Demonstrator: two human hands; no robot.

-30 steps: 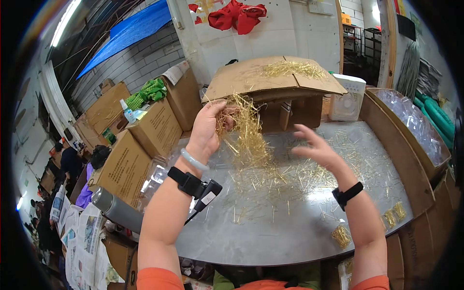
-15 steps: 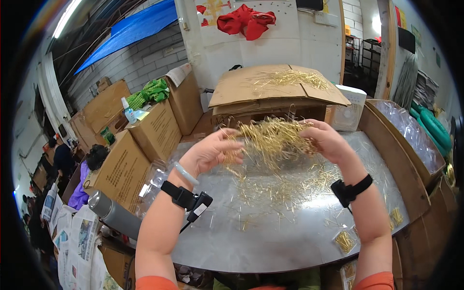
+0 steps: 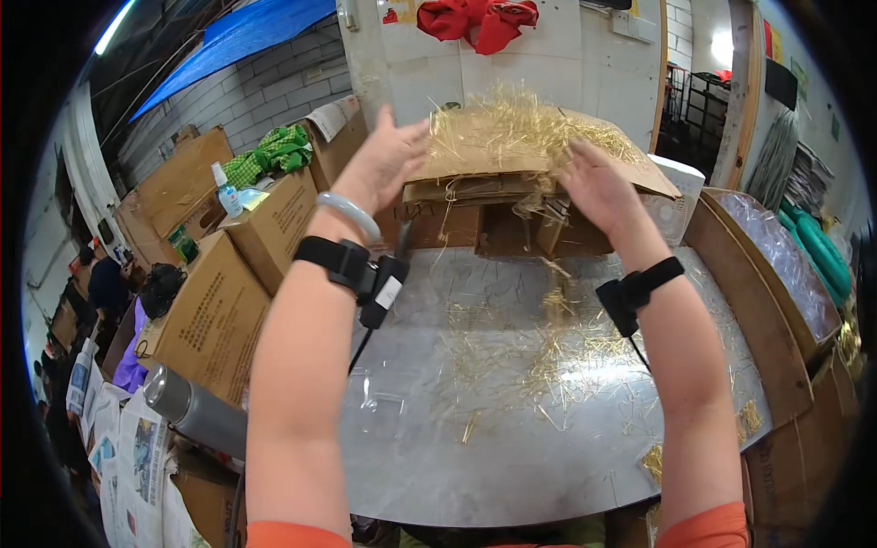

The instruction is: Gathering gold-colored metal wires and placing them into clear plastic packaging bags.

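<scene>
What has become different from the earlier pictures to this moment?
The clump of gold wire pins, first in the left hand, went forward and up onto the cardboard box; some pieces fall past its front edge. Both hands moved forward too. The left hand let go and is open; whether the right hand still holds some is unclear. The box and grey flask stayed in place.

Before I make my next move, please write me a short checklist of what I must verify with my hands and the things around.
1. Left hand open: ok.
2. Right hand free of gold wires: cannot tell, blurred.
3. Gold wires all on cardboard box: not ok, many lie on table.
4. Black strap around each wrist: ok.
5. Gray bottle apart from left hand: ok.
</scene>
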